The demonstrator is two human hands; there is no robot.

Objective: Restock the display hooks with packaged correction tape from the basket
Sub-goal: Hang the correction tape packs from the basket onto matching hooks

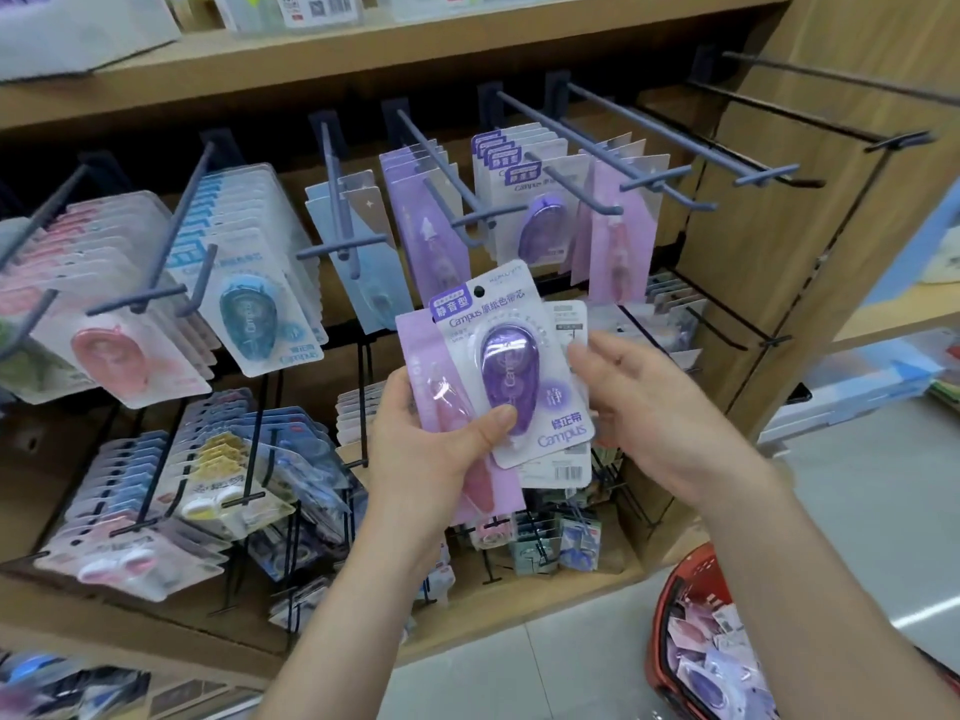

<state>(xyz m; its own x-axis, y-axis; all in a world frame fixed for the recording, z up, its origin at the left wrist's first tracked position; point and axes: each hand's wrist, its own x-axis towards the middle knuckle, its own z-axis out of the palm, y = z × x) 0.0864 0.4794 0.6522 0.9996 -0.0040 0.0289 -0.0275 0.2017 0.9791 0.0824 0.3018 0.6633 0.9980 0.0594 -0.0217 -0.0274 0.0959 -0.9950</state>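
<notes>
left grip (431, 449) clamps purple tape pack (511, 371), thumb on front; right grip (649, 407) slack, fingers just beside it.

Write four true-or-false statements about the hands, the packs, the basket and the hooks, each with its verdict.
1. The left hand holds a purple pack on top of other packs. True.
2. The right hand grips a pack. False: it is open, with its fingers beside the held packs.
3. The red basket is empty. False: packs lie in it.
4. The black hooks at far right are bare. True.
</notes>
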